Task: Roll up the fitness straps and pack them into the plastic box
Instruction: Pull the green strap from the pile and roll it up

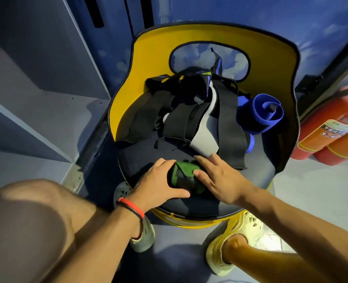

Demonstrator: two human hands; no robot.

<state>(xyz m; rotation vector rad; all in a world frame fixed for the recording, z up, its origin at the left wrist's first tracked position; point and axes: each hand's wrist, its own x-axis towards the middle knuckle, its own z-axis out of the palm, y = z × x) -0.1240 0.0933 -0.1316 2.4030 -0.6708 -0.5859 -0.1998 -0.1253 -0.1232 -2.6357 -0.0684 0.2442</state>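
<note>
**Green strap pinned on the chair seat, box out of sight**

Head view: the green strap roll [186, 176] lies on the near part of the dark seat [136, 158] of a yellow-backed chair [271, 64], held between both hands. The left hand [159, 181] cups the roll's left end, fingers curled over the top and thumb stretched along the near side. This probably keeps the wound layers from springing loose. The right hand [218, 176] lies flatter, fingers nearly straight, with the thumb pressing down a green flap on top of the roll. It looks as though the tail end is being smoothed shut, perhaps onto a fastening patch, though no such patch can be made out.

Behind the hands, a loose pile of black and grey straps [189, 117] sprawls across the seat and up against the backrest, unrolled and tangled, so most of the rolling appears yet to be done. A blue strap roll [265, 113] sits to the right of the pile, against the backrest, already wound into a coil.

The chair serves here as the work surface and holding place. No plastic box shows anywhere in this view, so nothing can be said of what is packed. Two fire extinguishers [328, 127] lie on the floor to the right, and grey shelves [36, 111] stand to the left.
</note>
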